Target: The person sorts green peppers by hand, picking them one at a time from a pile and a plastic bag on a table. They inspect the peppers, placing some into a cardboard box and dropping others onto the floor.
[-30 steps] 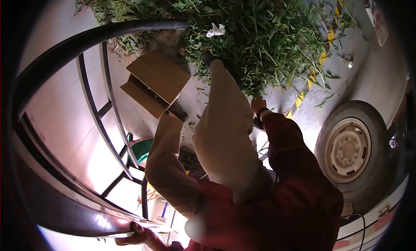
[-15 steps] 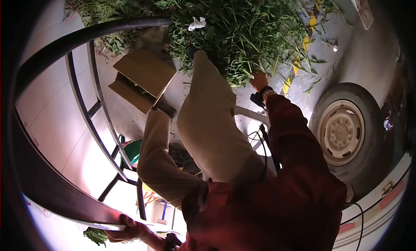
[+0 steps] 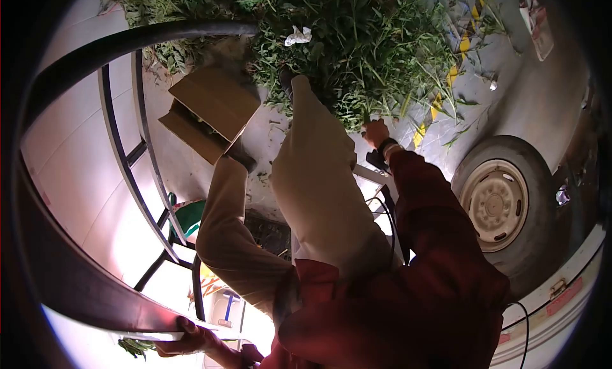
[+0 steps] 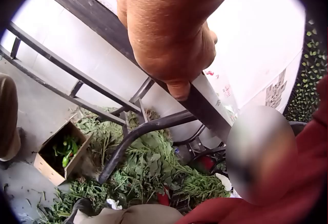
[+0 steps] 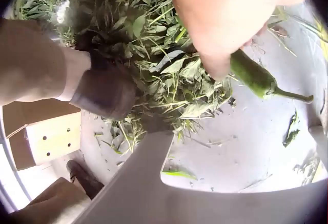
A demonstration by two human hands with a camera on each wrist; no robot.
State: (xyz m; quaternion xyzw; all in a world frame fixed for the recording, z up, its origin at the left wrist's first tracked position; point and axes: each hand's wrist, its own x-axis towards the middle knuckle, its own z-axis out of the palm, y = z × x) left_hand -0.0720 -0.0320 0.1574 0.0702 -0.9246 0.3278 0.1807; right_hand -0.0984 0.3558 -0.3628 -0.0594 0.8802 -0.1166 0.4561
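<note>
My right hand (image 3: 375, 133) is low at the near edge of a large heap of cut leafy plants (image 3: 376, 57). In the right wrist view its fingers hold a green chili pepper (image 5: 253, 75), stem pointing outward, beside the wilted leaves. Far off to the left, my left hand (image 3: 185, 343) grips the edge of a dark rail (image 4: 87, 16), thumb bent over it. Its other fingers are largely hidden in the left wrist view. A cardboard box (image 4: 51, 172) with several green peppers (image 4: 66, 149) in it stands on the floor near my feet.
A dark metal frame (image 3: 121, 133) with a curved bar (image 3: 146, 34) stands at left. A vehicle wheel (image 3: 494, 203) is close on the right. Crumpled white paper (image 3: 298, 36) lies on the heap. A pale frame bar (image 5: 148, 172) crosses below the right hand.
My right hand first reached farther to the leaves, then drew back slightly, with green now showing at its fingertips. My left hand has stayed at the rail while the head view shifted.
</note>
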